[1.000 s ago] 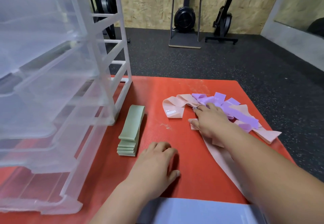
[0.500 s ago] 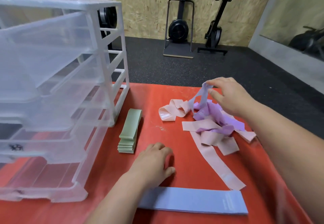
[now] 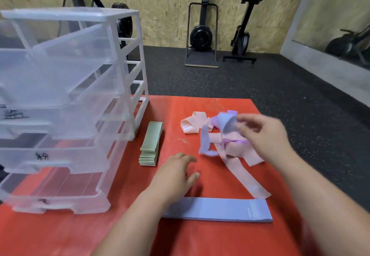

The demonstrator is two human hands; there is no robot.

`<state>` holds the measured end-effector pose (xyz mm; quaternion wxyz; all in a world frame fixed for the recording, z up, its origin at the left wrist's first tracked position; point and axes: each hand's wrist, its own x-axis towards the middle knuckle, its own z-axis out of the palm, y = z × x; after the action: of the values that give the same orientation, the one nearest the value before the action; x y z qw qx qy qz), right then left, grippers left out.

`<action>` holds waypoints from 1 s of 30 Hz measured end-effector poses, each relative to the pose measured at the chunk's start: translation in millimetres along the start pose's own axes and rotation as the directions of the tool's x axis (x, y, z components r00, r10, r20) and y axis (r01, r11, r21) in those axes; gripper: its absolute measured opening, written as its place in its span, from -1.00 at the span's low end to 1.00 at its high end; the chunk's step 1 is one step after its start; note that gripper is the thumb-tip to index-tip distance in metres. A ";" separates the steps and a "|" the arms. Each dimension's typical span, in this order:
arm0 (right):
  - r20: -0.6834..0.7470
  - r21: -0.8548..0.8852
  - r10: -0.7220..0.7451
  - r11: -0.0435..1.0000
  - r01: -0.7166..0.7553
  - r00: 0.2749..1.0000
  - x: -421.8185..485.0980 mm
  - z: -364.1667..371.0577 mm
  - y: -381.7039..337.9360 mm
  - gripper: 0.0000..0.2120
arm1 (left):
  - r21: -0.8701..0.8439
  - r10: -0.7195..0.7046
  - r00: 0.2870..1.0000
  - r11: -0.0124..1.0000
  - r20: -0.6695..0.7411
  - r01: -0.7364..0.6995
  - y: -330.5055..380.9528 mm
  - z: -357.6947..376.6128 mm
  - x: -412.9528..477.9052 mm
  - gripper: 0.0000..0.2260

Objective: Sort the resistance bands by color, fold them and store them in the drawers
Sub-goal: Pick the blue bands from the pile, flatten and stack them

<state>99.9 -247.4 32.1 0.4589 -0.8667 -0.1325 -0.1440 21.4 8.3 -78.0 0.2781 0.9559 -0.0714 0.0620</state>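
Nearest, a flat blue band lies just short of the left hand, whose fingers rest relaxed on the red mat. The folded green stack sits left of them. Beyond, the right hand pinches a second blue band, which dangles over the pink and purple pile beneath its fingers.

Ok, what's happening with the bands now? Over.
Right hand pinches a blue band above the tangled pile. Left hand open, holding nothing. Green stack folded, outside the drawers. Nothing blocking.
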 end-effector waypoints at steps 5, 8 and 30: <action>0.017 0.046 0.262 0.964 -0.263 0.965 -68.6 34.1 54.7 -0.86 | -0.002 0.013 1.000 1.000 0.020 -0.013 3.6 5.5 -2.4 -0.62; 0.003 0.070 0.301 0.951 -0.301 0.954 -74.4 37.4 62.6 -0.89 | 0.001 0.020 1.000 1.000 0.022 -0.021 1.5 8.7 -1.1 -0.63; 0.299 0.292 0.012 0.951 -0.103 0.954 -52.0 45.0 56.3 -0.57 | -0.467 -0.077 0.990 0.884 -0.120 0.012 21.8 14.0 24.1 -0.97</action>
<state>78.1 -245.6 -54.0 0.5660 -0.8010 -0.1939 0.0219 42.5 -20.0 -74.6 0.5043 0.8565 -0.0429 0.1014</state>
